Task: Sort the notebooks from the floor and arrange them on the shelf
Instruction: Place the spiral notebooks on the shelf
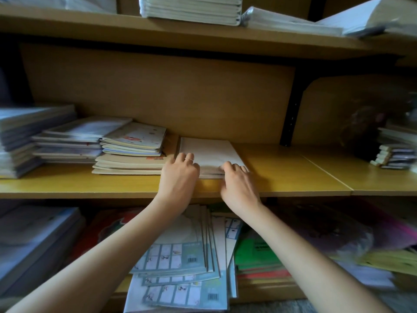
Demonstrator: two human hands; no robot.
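Arms extended: left hand [179, 171] and right hand [239, 177], close together, curl fingers over the white notebook stack [209, 152] at its near edge. Stack lies flat on wooden shelf [282, 172], beside other piles [130, 154].

Seen from my remote station: two hands at work, left hand [179, 175] and right hand [239, 184], with one ring [189, 159]. On the middle shelf [293, 172] I count five notebook piles. Three are at nine o'clock: tall pile [15, 141], flat pile [67, 141] and illustrated pile [132, 150]. One white pile [209, 152] is at centre and one small pile [394, 154] at three o'clock.
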